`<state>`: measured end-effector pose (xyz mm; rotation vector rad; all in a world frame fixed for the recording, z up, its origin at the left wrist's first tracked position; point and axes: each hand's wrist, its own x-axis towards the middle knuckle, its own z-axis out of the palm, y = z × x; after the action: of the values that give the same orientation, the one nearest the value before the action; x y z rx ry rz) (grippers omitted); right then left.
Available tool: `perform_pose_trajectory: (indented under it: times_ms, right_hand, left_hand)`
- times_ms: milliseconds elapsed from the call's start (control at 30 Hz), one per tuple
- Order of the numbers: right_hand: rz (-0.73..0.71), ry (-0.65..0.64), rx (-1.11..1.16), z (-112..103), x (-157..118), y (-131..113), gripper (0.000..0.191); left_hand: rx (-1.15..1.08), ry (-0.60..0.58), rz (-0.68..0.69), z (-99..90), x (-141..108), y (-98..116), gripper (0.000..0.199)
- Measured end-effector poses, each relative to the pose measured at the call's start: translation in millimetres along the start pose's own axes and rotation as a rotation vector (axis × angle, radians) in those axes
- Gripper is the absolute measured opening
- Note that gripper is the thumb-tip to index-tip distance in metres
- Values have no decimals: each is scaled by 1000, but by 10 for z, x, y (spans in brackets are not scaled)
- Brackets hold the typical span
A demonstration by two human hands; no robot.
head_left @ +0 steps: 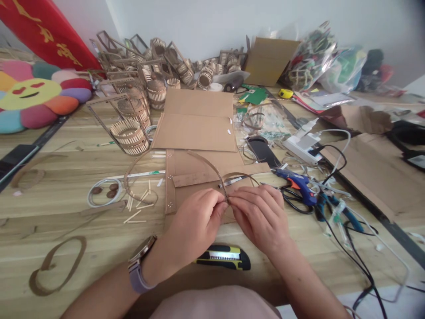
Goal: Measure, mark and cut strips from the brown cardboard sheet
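Observation:
Both hands meet over the cardboard sheets at the middle of the table. My left hand [202,217] pinches a thin brown strip [212,166], which curves up and away to the left. My right hand [260,215] is closed on the same strip just beside the left fingertips; a curved brown length also arches above its knuckles. The exact grip point is hidden between the fingers. Under the wrists lies a yellow and black utility knife [223,257]. Behind the hands a flat cardboard strip [219,174] crosses the cardboard sheet [199,133], with a pen [236,180] near it.
Small wooden sticks [139,206] and a white ring with brown balls [104,192] are at the left. Small woven baskets [129,135] stand behind. At the right are a blue glue gun [300,188], pliers [345,215], cables and a power strip [302,146].

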<state>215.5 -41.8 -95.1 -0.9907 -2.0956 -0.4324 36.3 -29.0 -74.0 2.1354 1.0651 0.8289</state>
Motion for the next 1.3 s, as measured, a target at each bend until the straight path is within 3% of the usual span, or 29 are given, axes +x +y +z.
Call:
perform_pose_trajectory:
  times_ms: [867, 1300]
  right_hand:
    - [-52, -19, -47, -21, 44, -1, 14]
    - [184, 13, 143, -4, 31, -49, 16]
  left_hand:
    - [148, -36, 65, 35, -25, -22, 24]
    - [115, -32, 161, 42, -7, -67, 20]
